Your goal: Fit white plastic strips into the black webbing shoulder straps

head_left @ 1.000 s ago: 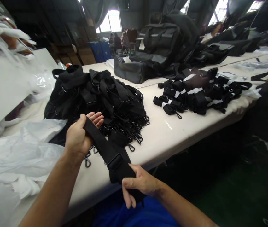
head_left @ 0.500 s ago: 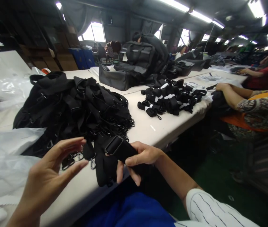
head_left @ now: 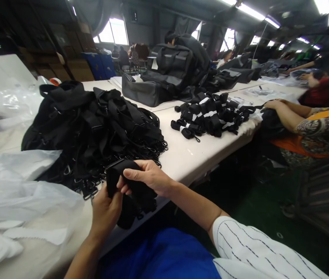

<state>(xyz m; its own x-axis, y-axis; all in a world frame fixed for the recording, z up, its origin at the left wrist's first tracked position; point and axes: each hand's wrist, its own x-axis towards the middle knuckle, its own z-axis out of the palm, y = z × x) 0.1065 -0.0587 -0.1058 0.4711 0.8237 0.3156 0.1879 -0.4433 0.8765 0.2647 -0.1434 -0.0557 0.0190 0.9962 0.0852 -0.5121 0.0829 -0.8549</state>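
Note:
Both of my hands are closed on one black webbing strap [head_left: 132,166] at the near edge of the table. My left hand [head_left: 106,205] grips the strap from below, near its slide buckle. From the right, my right hand [head_left: 147,176] pinches the folded webbing with the thumb on top. The strap's lower folds hang beneath my hands by the table edge. Right behind them lies a large heap of black straps [head_left: 89,124], with metal snap hooks along its front and right side.
Bundled straps with white bands [head_left: 208,116] lie further right on the table [head_left: 179,155]. Black bags [head_left: 170,73] stand at the back. Clear plastic sheeting [head_left: 31,193] covers the left side. A co-worker's arm [head_left: 286,116] reaches in at the right, near a dark cart [head_left: 324,193].
My left hand, open and apart before, has moved right and closed on the strap. My right hand has shifted left and up with the strap, whose buckle has turned.

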